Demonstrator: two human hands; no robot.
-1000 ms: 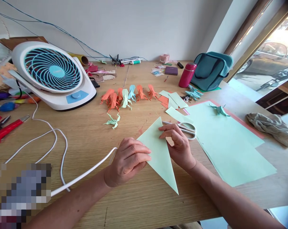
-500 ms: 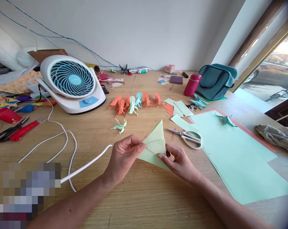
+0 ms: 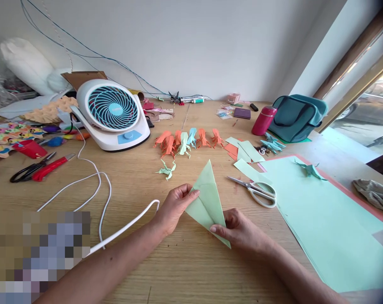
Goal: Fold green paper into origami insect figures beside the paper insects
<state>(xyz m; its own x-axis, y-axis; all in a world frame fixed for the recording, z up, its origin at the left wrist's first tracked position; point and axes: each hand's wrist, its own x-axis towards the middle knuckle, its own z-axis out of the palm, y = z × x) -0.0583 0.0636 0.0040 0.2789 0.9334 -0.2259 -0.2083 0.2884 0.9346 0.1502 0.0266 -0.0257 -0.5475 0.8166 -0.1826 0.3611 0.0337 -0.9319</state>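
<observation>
A pale green sheet of paper [image 3: 207, 198], folded to a triangle with creases across its face, is held above the wooden table between both hands. My left hand [image 3: 175, 207] pinches its left edge, thumb on top and fingers behind. On the lower right edge my right hand [image 3: 238, 230] grips it, thumb on the face and the other fingers hidden behind. White-handled scissors [image 3: 262, 194] lie to the right of the paper. Beyond the left hand is a light green origami figure [image 3: 166, 169], and behind it stands a row of orange, green and blue origami figures [image 3: 184, 143].
Large light green sheets [image 3: 324, 219] cover the right side, with a green origami figure [image 3: 310, 169] on them. A white fan [image 3: 115, 114] stands at left, its cable [image 3: 124, 228] running near my left arm. A pink bottle [image 3: 264, 120] and teal bag [image 3: 297, 118] are at back right.
The small folded flap on the paper's right has opened out, leaving one larger triangle. My right hand has shifted down along its edge. The camera view has turned slightly left.
</observation>
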